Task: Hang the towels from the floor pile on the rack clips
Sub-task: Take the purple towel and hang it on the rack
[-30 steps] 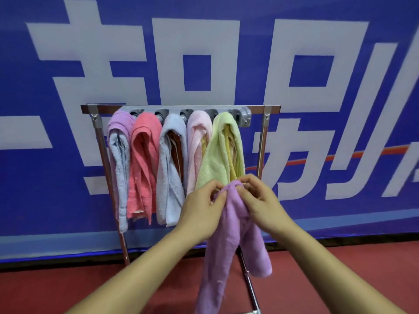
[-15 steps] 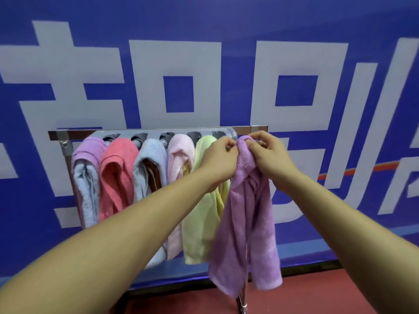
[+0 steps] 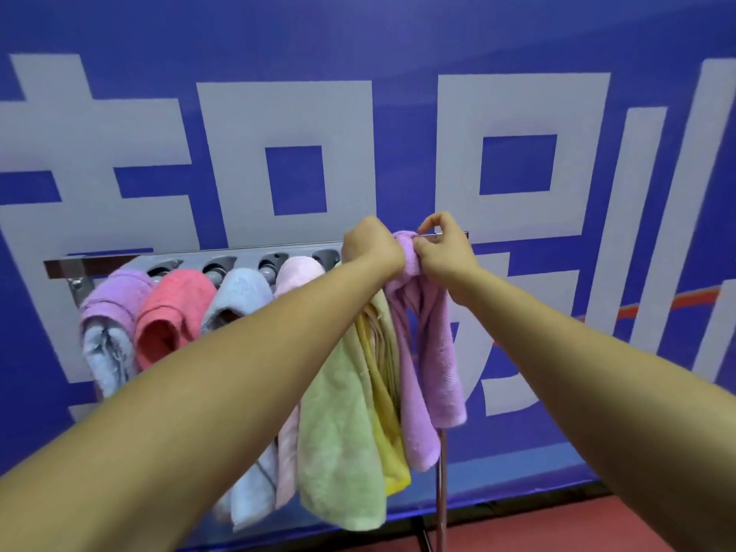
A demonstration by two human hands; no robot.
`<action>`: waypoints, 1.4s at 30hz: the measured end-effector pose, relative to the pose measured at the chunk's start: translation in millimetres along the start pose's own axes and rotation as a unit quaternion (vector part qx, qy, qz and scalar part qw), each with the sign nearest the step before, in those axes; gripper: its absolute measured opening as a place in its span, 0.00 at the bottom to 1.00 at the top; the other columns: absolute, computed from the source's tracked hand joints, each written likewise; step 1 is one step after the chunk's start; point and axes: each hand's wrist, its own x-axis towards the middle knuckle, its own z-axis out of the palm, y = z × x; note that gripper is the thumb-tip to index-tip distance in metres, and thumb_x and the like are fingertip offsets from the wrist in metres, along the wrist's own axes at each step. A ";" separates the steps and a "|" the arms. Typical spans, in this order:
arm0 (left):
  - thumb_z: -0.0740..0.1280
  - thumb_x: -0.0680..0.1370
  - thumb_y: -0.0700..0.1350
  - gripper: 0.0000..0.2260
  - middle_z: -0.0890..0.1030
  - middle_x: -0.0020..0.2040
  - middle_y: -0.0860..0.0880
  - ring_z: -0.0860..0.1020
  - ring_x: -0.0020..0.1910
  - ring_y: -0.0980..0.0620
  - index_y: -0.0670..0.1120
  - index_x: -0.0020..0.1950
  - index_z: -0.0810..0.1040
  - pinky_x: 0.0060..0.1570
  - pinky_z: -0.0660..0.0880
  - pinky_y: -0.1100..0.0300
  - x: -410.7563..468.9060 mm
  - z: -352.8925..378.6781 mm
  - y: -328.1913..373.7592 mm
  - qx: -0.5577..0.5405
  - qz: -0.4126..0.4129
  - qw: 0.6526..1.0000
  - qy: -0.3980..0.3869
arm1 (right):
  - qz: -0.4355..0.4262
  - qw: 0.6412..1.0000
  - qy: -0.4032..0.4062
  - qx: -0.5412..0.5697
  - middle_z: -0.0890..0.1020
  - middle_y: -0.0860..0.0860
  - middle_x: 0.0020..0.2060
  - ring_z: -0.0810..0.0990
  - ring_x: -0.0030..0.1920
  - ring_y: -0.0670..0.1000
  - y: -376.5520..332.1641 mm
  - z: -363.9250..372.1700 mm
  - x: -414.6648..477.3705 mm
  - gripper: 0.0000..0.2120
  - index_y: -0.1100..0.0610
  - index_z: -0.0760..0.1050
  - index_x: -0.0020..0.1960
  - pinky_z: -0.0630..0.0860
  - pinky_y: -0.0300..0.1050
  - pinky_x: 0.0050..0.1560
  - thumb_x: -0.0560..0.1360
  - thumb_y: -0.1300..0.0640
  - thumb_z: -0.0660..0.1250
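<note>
A lilac towel (image 3: 428, 364) hangs bunched at its top against the right end of the grey clip rail (image 3: 247, 258) on the metal rack. My left hand (image 3: 372, 247) grips the bunched top from the left. From the right, my right hand (image 3: 444, 253) pinches the same bunch with thumb and fingers. The clip behind the bunch is hidden. Along the rail to the left hang a purple towel (image 3: 115, 304), a coral towel (image 3: 171, 312), a pale blue towel (image 3: 239, 296), a pink towel (image 3: 298, 272) and a light green towel (image 3: 342, 424).
A blue banner with large pale characters (image 3: 278, 113) fills the wall right behind the rack. The rack's right post (image 3: 440, 503) runs down to a red floor (image 3: 557, 523) at the bottom right. The floor pile is out of view.
Both hands have lifted the lilac towel's bunched top from chest height up to the right end of the clip rail. The view has moved closer to the rack.
</note>
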 end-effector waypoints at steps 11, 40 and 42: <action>0.64 0.79 0.35 0.14 0.81 0.63 0.43 0.78 0.62 0.44 0.44 0.64 0.80 0.53 0.74 0.57 -17.6 7.8 -13.7 0.086 0.081 0.990 -0.075 | 0.039 0.997 -0.052 -0.043 0.86 0.55 0.40 0.80 0.37 0.55 58.7 8.4 -18.6 0.08 0.56 0.81 0.49 0.75 0.48 0.37 0.79 0.58 0.62; 0.65 0.77 0.41 0.16 0.82 0.49 0.54 0.76 0.35 0.57 0.52 0.64 0.78 0.45 0.75 0.58 -139.8 -29.0 -97.0 -0.113 0.078 0.986 -0.099 | -0.042 0.997 -0.020 -0.061 0.80 0.50 0.59 0.78 0.58 0.50 22.2 1.1 -133.1 0.17 0.52 0.71 0.70 0.77 0.51 0.61 0.84 0.49 0.56; 0.66 0.77 0.42 0.15 0.83 0.50 0.54 0.77 0.35 0.54 0.53 0.63 0.79 0.45 0.76 0.56 -154.4 -36.0 -113.0 -0.111 0.072 0.986 -0.100 | -0.041 0.997 -0.027 -0.053 0.80 0.47 0.54 0.79 0.54 0.47 21.8 8.2 -152.2 0.17 0.52 0.72 0.70 0.76 0.47 0.58 0.84 0.50 0.57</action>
